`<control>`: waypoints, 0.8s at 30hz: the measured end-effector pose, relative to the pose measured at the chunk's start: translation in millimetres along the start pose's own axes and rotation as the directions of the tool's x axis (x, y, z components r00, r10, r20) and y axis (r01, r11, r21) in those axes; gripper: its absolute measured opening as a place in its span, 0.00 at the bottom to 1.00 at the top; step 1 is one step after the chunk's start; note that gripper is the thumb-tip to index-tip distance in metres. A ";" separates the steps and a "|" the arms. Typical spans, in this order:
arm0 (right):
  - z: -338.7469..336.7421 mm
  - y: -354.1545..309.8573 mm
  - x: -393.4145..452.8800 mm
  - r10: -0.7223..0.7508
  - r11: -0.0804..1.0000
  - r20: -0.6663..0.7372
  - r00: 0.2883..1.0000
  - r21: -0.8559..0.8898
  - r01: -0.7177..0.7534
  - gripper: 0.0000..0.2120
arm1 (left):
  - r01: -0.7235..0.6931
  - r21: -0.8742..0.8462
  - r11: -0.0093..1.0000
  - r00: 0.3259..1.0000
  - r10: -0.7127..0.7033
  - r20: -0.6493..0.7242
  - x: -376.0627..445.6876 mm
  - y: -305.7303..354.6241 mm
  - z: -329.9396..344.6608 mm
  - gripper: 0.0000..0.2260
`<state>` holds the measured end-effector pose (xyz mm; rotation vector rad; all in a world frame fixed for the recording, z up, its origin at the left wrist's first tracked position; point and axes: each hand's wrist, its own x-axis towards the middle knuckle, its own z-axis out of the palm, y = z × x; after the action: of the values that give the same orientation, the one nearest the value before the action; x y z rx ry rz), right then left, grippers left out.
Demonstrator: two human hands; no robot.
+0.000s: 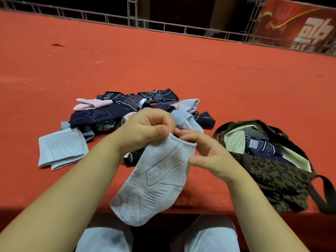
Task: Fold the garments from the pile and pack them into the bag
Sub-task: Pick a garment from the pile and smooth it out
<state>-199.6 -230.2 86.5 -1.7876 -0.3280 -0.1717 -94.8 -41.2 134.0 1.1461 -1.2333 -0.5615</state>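
Both hands, the left hand and the right hand, pinch the cuff of a pale blue sock above the red desk. The sock pile lies behind them, the leopard bag to the right. A red banner shows white characters that I cannot read.

You're holding a pale blue sock, soft matt knit with raised ribbed patterning. The pile behind shows the same knit cloth, dark and pink. Your bag is leopard-print fabric, smooth pale lining. The red surface looks like matt felt.
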 end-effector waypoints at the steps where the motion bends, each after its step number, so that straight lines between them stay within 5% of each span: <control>1: 1.8 -0.6 0.2 0.005 1.000 0.008 1.000 0.026 -0.006 0.25 | -0.009 -0.016 1.000 1.000 0.009 0.004 -1.8 -1.4 -1.0 0.12; 8: 5.9 -6.0 -5.7 0.014 0.999 -0.045 0.999 0.037 -0.012 0.13 | 0.000 -0.008 1.000 0.993 0.000 -0.116 -12.9 -6.8 -7.9 0.14; 12: -2.2 -13.4 -4.0 0.112 0.993 -0.115 0.987 -0.030 -0.116 0.08 | 0.138 0.096 0.986 0.983 -0.124 -0.137 -14.9 -7.5 -12.3 0.14; 15: -19.4 -15.4 15.8 0.150 0.984 -0.225 0.963 -0.064 -0.168 0.06 | 0.338 0.365 0.867 0.929 -0.244 -0.280 5.7 -14.0 -26.6 0.10; 18: -47.0 -26.1 43.3 0.051 0.978 -0.368 0.928 -0.172 -0.122 0.06 | 0.374 0.541 0.754 0.898 -0.147 -0.415 44.3 -12.1 -37.1 0.13; 21: -70.8 -41.6 63.7 -0.078 0.959 -0.452 0.888 -0.279 -0.058 0.12 | 0.269 0.641 0.719 0.924 -0.006 -0.381 79.8 3.0 -40.9 0.13; 24: -78.4 -44.3 64.1 -0.069 0.964 -0.458 0.886 -0.260 -0.059 0.14 | 0.293 0.721 0.628 0.950 -0.102 -0.297 90.0 2.2 -41.5 0.13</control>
<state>-148.0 -288.5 165.0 -1.9418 0.0411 -0.6651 -30.0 -101.6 178.4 2.0295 -1.1612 -0.0189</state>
